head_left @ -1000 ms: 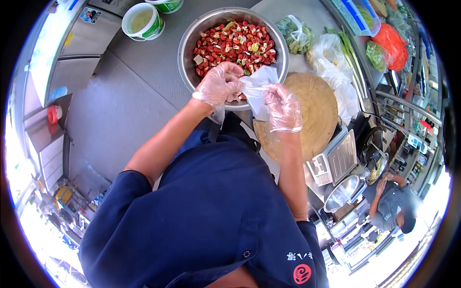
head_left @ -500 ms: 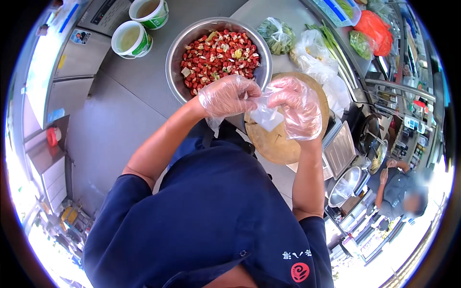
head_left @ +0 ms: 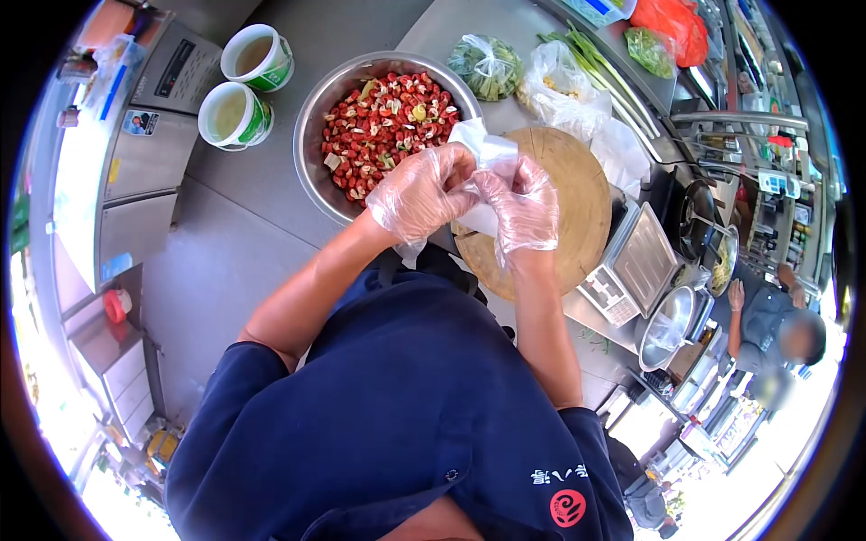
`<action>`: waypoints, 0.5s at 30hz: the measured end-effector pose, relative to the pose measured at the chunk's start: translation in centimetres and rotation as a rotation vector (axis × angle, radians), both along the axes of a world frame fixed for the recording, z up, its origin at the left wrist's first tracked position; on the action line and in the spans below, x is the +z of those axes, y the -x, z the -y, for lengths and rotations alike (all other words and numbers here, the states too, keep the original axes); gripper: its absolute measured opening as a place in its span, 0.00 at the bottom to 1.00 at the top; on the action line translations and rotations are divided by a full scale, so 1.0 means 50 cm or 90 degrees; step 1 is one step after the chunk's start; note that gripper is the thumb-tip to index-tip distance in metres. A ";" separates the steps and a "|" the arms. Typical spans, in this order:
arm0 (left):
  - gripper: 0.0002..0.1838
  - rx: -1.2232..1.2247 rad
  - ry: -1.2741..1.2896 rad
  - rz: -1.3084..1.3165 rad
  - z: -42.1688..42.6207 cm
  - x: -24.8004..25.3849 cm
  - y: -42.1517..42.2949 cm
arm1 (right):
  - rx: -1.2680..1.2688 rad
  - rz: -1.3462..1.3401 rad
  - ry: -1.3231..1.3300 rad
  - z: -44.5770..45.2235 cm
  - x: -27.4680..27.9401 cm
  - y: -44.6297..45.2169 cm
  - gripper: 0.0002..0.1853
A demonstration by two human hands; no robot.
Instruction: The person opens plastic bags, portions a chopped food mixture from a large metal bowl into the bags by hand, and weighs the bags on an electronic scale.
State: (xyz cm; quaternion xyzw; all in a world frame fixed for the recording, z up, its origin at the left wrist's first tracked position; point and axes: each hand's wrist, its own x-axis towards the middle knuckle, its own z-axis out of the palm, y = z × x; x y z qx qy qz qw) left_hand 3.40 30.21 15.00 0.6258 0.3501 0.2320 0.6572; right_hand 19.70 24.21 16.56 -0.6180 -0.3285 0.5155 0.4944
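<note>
Bright kitchen, wide fisheye view: grey work area, steel cabinet (head_left: 140, 162) at the left edge, two white-and-green buckets (head_left: 232, 117) near the top, a co-worker in dark clothes (head_left: 765, 311) far right. Big steel bowl (head_left: 307, 162), full of red pieces with pale bits (head_left: 388, 131), sits ahead of the wearer; round wooden block (head_left: 573, 230) just right of it. Bagged greens (head_left: 485, 68), a clear bag with something yellowish (head_left: 564, 95) and long green stalks (head_left: 622, 95) lie beyond the block; scale (head_left: 636, 266) on its right.

White plastic piece (head_left: 471, 135), thin and crumpled, is up in the air between the hands, by the bowl's near right rim, partly over the block. Both hands wear clear gloves (head_left: 394, 215). Left hand (head_left: 424, 192): fingers curled, tips pinching the white piece. Right hand (head_left: 521, 203): thumb and bent fingers pinching it too, fingertips close to the left's. Exact finger contacts hidden.

Step in hand, as I read it: two-handed fingertip work on the thin piece, maybe parting or straightening it. A next move would call for a light, firm pinch each side; slick gloves could slip.
</note>
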 end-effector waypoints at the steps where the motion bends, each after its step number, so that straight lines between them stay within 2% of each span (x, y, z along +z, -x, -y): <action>1: 0.10 0.010 -0.049 0.012 0.007 -0.003 0.000 | -0.019 0.007 0.017 0.001 -0.004 0.001 0.09; 2: 0.11 0.004 0.041 0.081 0.010 -0.004 0.002 | -0.041 0.022 -0.003 0.003 -0.009 0.003 0.04; 6: 0.14 -0.016 0.109 0.038 0.006 0.005 0.023 | -0.063 0.023 -0.026 0.006 -0.022 -0.008 0.04; 9: 0.12 -0.005 0.097 0.021 0.007 -0.002 0.025 | 0.026 -0.022 -0.030 0.005 -0.017 -0.008 0.06; 12: 0.11 0.000 0.058 -0.040 0.000 0.009 0.029 | -0.039 -0.026 -0.085 0.004 -0.032 0.003 0.09; 15: 0.13 0.036 0.033 -0.056 0.006 0.009 0.027 | -0.049 0.074 -0.009 0.005 -0.030 -0.002 0.10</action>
